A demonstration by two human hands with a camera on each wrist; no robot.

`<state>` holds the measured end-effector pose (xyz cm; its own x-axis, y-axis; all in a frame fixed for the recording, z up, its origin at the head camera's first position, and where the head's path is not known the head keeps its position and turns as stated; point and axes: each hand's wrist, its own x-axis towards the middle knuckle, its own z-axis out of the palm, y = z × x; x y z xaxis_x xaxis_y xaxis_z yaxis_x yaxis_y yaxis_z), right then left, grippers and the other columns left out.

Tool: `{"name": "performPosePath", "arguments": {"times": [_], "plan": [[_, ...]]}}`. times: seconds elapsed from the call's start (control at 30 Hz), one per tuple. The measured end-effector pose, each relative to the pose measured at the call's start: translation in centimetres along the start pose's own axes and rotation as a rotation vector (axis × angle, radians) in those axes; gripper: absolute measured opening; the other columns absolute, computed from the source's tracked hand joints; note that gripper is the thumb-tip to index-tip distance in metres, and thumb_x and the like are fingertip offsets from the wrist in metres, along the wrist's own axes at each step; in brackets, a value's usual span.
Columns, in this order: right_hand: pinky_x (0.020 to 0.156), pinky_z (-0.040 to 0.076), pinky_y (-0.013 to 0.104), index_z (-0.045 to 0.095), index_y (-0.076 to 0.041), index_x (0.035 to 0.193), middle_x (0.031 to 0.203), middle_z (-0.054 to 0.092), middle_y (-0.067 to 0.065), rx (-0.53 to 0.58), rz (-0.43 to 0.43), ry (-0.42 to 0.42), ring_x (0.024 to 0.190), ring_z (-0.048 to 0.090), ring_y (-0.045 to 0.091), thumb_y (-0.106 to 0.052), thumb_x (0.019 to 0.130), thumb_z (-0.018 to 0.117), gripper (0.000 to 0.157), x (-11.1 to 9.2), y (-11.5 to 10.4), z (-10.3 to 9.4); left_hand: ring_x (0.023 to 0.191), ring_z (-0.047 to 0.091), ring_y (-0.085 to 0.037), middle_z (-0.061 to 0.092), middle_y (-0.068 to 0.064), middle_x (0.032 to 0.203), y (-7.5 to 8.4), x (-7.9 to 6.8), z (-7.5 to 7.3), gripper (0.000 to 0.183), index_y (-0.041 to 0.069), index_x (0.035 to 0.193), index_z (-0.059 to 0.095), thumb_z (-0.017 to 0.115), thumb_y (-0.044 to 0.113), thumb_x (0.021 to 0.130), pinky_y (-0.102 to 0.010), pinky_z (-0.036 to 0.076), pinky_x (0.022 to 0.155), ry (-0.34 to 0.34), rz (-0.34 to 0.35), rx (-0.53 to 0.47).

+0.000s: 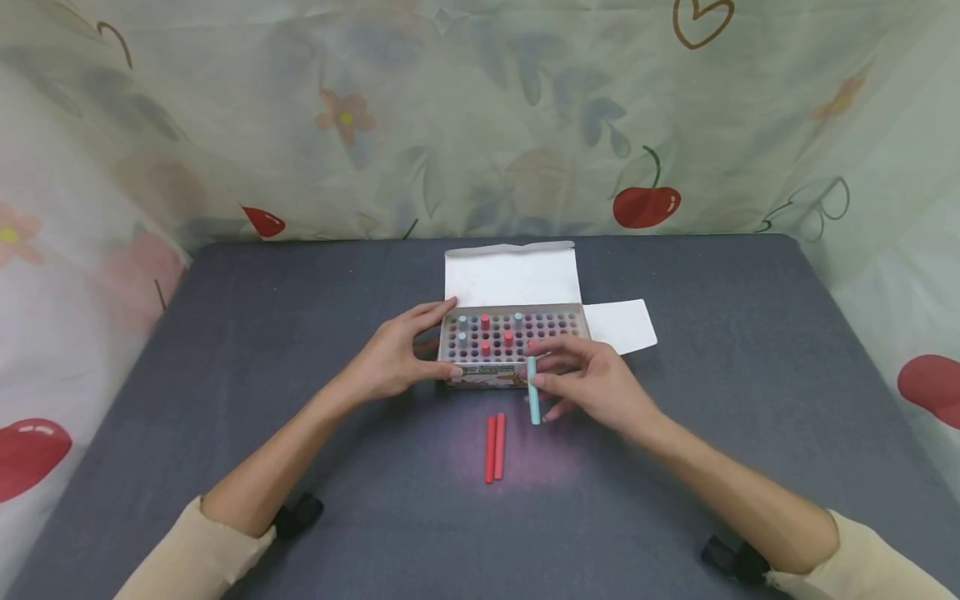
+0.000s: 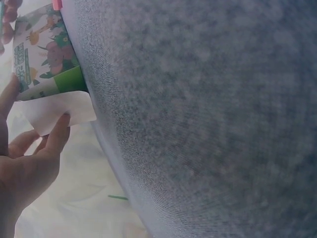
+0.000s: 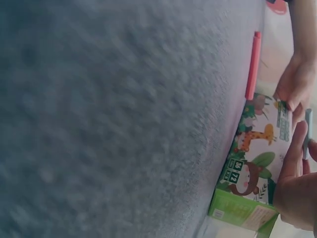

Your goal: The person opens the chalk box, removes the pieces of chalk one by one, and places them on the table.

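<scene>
A printed chalk box [image 1: 480, 377] stands with its lid raised, showing rows of round holes. Several pink-red and pale blue chalk sticks poke up from the holes. My left hand [image 1: 390, 354] grips the box's left end, thumb at the front corner and fingertip at the back corner. Between thumb and fingers, my right hand [image 1: 592, 379] pinches a light blue chalk stick [image 1: 533, 392] upright before the box's front. Two red chalk sticks [image 1: 500, 446] lie side by side on the table, nearer me. Animal pictures cover the box front [image 3: 257, 144] in the right wrist view.
The white lid [image 1: 513, 279] stands up behind the box, and a white side flap [image 1: 621, 325] sticks out to the right. Dark grey cloth covers the table [image 1: 315, 287]. A patterned curtain [image 1: 465, 125] hangs behind and at both sides.
</scene>
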<state>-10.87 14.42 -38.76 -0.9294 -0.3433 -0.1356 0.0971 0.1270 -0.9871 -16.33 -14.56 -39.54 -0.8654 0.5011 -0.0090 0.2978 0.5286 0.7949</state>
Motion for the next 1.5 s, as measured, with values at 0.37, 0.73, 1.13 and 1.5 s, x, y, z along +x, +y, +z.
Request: {"name": "performPosePath", "arguments": {"times": [0.37, 0.73, 1.13, 1.5], "plan": [[0.065, 0.062, 0.053, 0.064, -0.001, 0.124, 0.113, 0.066, 0.030, 0.052, 0.014, -0.057, 0.077, 0.071, 0.028, -0.001, 0.088, 0.074, 0.037, -0.5, 0.8, 0.9, 0.136, 0.045, -0.034, 0.031, -0.014, 0.157, 0.1, -0.1, 0.0, 0.094, 0.019, 0.158, 0.030, 0.084, 0.017, 0.081, -0.037, 0.053, 0.100, 0.006, -0.001, 0.008], [0.063, 0.062, 0.052, 0.062, 0.007, 0.120, 0.103, 0.070, 0.024, -0.001, 0.068, -0.068, 0.073, 0.069, 0.025, -0.004, 0.086, 0.076, 0.038, -0.4, 2.0, 1.4, 0.136, 0.046, -0.032, 0.031, -0.013, 0.157, 0.1, 0.0, 0.1, 0.094, 0.019, 0.158, 0.031, 0.084, 0.015, 0.081, -0.036, 0.052, 0.101, 0.004, -0.003, -0.018], [0.064, 0.064, 0.045, 0.066, 0.003, 0.116, 0.096, 0.069, 0.016, 0.012, 0.163, -0.114, 0.073, 0.070, 0.023, -0.002, 0.088, 0.074, 0.031, -0.4, 3.2, 2.3, 0.135, 0.047, -0.034, 0.030, -0.013, 0.158, 0.2, 0.0, 0.0, 0.093, 0.020, 0.158, 0.030, 0.084, 0.018, 0.081, -0.039, 0.054, 0.099, 0.006, -0.005, -0.010], [0.066, 0.064, 0.044, 0.063, 0.008, 0.111, 0.088, 0.069, 0.015, 0.024, 0.199, -0.118, 0.075, 0.073, 0.026, 0.002, 0.087, 0.073, 0.027, 0.0, 4.2, 2.5, 0.132, 0.050, -0.034, 0.029, -0.013, 0.159, 0.3, -0.1, 0.0, 0.094, 0.018, 0.158, 0.029, 0.084, 0.018, 0.081, -0.038, 0.055, 0.098, 0.002, -0.013, -0.003]]}}
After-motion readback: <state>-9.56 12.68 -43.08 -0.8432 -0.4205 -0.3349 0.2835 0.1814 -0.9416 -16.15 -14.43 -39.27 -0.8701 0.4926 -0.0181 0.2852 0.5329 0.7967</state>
